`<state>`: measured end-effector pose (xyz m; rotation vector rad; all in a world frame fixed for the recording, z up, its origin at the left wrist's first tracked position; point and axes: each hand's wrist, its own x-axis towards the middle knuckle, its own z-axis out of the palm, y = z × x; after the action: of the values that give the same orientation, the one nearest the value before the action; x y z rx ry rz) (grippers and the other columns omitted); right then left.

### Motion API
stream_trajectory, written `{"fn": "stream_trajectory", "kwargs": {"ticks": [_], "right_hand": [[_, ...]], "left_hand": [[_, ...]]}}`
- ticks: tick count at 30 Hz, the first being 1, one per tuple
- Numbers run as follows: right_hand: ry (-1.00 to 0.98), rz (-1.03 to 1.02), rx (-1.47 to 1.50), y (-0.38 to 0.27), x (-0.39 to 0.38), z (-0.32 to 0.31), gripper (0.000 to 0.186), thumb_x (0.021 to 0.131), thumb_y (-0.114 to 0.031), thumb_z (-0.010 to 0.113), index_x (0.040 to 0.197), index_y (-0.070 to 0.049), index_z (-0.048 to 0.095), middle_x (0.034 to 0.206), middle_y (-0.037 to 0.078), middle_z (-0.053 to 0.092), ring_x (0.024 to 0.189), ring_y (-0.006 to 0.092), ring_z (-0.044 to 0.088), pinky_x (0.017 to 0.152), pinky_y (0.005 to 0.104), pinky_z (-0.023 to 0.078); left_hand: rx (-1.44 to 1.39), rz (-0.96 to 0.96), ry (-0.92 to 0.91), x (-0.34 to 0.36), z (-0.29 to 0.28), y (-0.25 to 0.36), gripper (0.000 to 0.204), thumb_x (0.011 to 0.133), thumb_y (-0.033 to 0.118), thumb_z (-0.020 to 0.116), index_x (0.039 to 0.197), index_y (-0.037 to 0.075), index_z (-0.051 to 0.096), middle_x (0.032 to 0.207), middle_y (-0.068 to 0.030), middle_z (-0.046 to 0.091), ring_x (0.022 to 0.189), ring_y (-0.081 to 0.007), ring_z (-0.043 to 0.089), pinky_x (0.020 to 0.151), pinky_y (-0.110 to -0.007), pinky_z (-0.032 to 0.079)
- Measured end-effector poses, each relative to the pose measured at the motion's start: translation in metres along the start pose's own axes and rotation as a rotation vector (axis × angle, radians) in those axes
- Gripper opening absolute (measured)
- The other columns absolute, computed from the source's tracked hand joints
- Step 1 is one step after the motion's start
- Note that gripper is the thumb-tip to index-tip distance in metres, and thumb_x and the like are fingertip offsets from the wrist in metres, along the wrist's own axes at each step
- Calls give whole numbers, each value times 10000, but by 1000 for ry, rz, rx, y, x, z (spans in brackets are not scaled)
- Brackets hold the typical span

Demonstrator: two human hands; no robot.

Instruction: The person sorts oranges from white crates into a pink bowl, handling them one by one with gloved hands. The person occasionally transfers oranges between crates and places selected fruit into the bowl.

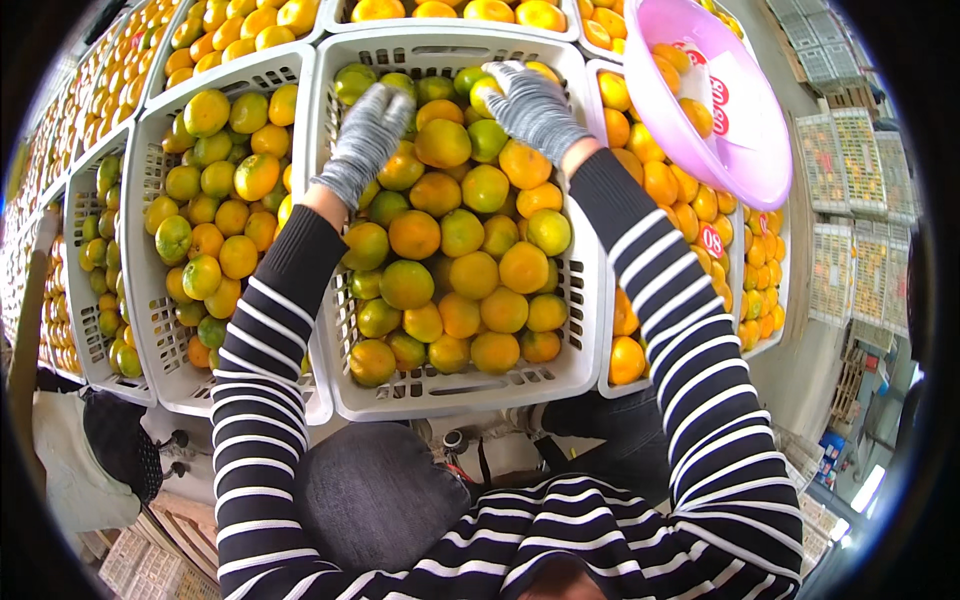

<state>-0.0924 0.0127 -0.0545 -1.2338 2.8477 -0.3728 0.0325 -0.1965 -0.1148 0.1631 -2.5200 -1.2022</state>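
Note:
A white slotted plastic crate [585, 300] in front of me is full of orange and green citrus fruit [460, 235]. Both my hands wear grey knitted gloves and reach into its far end. My left hand [365, 140] lies palm down on the fruit at the far left of the crate, fingers curled over a green one. My right hand [530, 105] rests on fruit at the far middle, fingers bent down among them. Whether either hand has closed around a fruit is hidden by the gloves. My sleeves are black with white stripes.
More white crates of the same fruit stand left [150, 290], right [745, 300] and behind [450, 12]. A pink plastic basin [720, 110] with a few fruits sits tilted on the right crate. Stacked empty crates [860, 200] stand far right. My knees are below the crate.

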Motion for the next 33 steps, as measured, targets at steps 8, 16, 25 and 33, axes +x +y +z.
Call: {"fn": "stream_trajectory", "kwargs": {"ticks": [8, 16, 25, 33], "right_hand": [[-98, 5, -162, 5, -2, 36, 432, 951, -331, 529, 1295, -70, 527, 1258, 182, 561, 1149, 338, 579, 990, 451, 447], [-30, -279, -61, -33, -33, 8, 606, 942, -451, 529, 1453, -138, 442, 1494, 103, 438, 1388, 325, 379, 1164, 422, 269], [30, -206, 157, -52, -77, 39, 544, 778, -223, 728, 1286, -124, 558, 1297, 123, 554, 1182, 334, 522, 1062, 441, 381], [180, -173, 416, -42, -80, 54, 557, 745, -174, 773, 1261, -76, 588, 1261, 134, 598, 1195, 331, 532, 1068, 436, 386]], "left_hand": [[384, -123, -526, -21, -6, 79, 607, 846, 396, 717, 1262, -1, 519, 1168, -231, 630, 1099, -384, 605, 909, -448, 501], [-240, -382, -585, -16, -31, 32, 276, 970, 77, 557, 1237, 32, 609, 1049, -61, 680, 947, -153, 633, 815, -271, 522], [351, -46, -663, 33, 18, 6, 506, 911, 283, 679, 1328, 40, 526, 1257, -211, 621, 1170, -368, 588, 987, -429, 464], [240, -187, -593, 40, 19, 12, 538, 972, 476, 522, 1300, 49, 538, 1104, -205, 677, 1055, -385, 630, 919, -452, 491]]}}
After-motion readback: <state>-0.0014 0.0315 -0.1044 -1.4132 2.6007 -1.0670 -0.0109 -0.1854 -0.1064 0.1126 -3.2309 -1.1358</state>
